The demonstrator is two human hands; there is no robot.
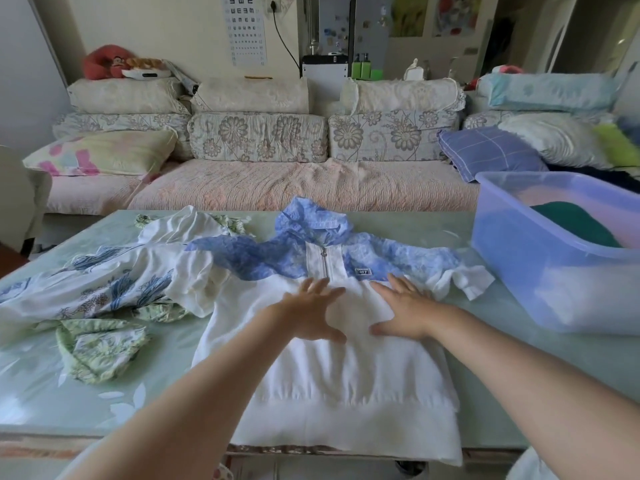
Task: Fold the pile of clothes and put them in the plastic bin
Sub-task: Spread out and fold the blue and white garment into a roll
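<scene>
I see both hands, left hand [311, 311] and right hand [403, 311], spread flat on the white hoodie [332, 382] mid-frame; plastic bin [540, 271] sits at right.

White hoodie [332, 386] with blue hood lies flat, front up, frame centre before me. Unfolded floral garments [104, 285] heaped centre left. Blue plastic bin [540, 271], right edge, holds a green garment [575, 223].

Two bare arms [194, 403] are seen, one on each side. The left hand [311, 313] and the right hand [403, 311] are bare too. A bit of white cloth [533, 467] is seen below the near edge of the table [502, 375], under the right arm; if it is worn cannot be told.
</scene>
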